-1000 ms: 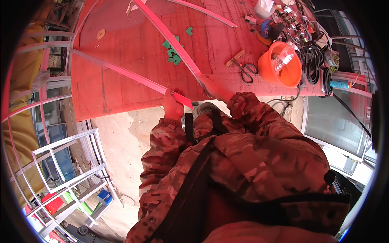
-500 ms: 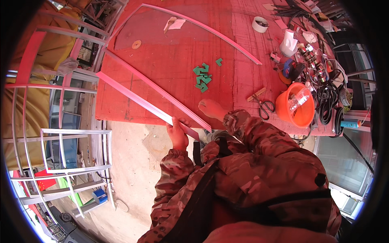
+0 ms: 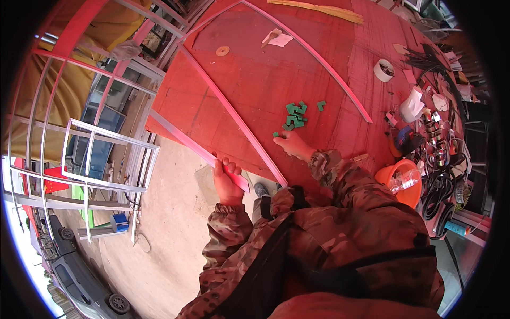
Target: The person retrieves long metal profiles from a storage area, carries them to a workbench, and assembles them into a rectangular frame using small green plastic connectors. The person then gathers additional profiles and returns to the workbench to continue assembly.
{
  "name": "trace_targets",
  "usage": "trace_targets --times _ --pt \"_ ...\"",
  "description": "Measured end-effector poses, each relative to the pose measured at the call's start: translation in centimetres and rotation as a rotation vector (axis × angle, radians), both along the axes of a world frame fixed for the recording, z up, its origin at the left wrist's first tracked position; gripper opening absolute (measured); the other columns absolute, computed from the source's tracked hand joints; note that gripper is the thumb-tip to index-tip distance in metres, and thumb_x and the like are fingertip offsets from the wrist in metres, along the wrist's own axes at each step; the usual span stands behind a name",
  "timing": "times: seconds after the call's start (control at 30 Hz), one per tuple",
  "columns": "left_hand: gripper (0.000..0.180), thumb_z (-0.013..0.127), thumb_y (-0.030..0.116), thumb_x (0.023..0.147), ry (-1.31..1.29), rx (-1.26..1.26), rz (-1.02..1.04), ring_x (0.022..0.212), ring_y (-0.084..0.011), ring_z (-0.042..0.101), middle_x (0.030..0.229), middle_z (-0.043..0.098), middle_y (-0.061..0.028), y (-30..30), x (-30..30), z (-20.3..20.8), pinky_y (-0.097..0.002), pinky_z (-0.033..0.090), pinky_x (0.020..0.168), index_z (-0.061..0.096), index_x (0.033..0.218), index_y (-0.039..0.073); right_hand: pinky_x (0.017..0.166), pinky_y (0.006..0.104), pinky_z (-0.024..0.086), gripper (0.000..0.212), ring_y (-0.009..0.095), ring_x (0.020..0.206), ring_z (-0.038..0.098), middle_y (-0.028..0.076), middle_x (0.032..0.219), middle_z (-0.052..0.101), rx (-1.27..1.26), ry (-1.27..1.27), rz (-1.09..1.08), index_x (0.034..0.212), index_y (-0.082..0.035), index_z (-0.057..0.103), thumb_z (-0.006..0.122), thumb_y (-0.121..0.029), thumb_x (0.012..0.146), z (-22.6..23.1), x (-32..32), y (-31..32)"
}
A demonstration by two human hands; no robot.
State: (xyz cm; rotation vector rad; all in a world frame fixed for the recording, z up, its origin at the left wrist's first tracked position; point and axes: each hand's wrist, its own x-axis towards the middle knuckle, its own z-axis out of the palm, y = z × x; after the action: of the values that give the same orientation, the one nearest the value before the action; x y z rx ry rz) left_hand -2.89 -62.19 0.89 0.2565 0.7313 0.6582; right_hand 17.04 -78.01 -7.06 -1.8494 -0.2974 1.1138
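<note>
My left hand (image 3: 228, 179) is closed round one end of a long, pale metal strip (image 3: 190, 142), which slants away to the left across the table's near edge. Over the red table, my right hand (image 3: 295, 145) pinches a small green corner piece (image 3: 275, 134) at its fingertips. Just beyond that hand lies a pile of green corner pieces (image 3: 295, 117), with a single one (image 3: 321, 106) to the right. Another long metal strip (image 3: 228, 112) rests on the table between my hands and meets more strips (image 3: 313, 58) at the far side in an angled outline.
The red table (image 3: 255, 74) carries a roll of tape (image 3: 383, 70) and a round disc (image 3: 222, 51). On its right are an orange bucket (image 3: 399, 183) holding a clear bottle, black cables (image 3: 436, 183) and tools. Metal frames (image 3: 109, 154) stand on the left; a car (image 3: 79, 276) is beyond.
My right hand now has a green corner piece at its fingertips. The left hand still grips the strip, which has tilted more steeply. The whole view has turned leftward.
</note>
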Motion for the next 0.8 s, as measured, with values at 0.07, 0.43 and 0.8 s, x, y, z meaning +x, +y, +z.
trace_targets --times 0.07,0.43,0.8 --pt "0.023 0.040 0.024 0.101 -0.363 0.040 -0.005 0.060 -0.0096 0.040 0.078 0.043 -0.0004 1.9 2.1 0.4 -0.0237 0.039 0.052 0.047 0.118 0.010 0.041 0.0233 0.029 0.025 0.005 0.047 0.040 -0.004 0.065 0.049 0.347 0.263 0.189 0.102 -0.005 0.060 0.058 -0.027 0.091 4.7 -1.6 2.1" --pt "0.021 0.039 0.025 0.101 -0.364 0.080 -0.030 0.059 -0.0094 0.039 0.075 0.043 0.0005 1.6 6.2 5.8 -0.0235 0.037 0.051 0.049 0.113 0.011 0.055 0.0246 0.037 0.023 0.003 0.064 0.042 -0.007 0.068 0.046 0.467 0.043 0.437 0.087 -0.001 0.059 0.054 -0.022 0.095 15.3 -6.7 2.2" --pt "0.033 0.036 0.036 0.100 -0.026 0.216 -0.185 0.051 -0.0097 0.033 0.067 0.038 0.0013 0.6 5.2 6.2 -0.0258 0.030 0.044 0.046 0.109 0.006 0.058 0.0345 0.042 0.029 0.015 0.062 0.050 0.008 0.067 0.054 0.289 -0.266 0.667 0.084 0.001 0.057 0.057 -0.027 0.091 13.6 -7.4 3.3"
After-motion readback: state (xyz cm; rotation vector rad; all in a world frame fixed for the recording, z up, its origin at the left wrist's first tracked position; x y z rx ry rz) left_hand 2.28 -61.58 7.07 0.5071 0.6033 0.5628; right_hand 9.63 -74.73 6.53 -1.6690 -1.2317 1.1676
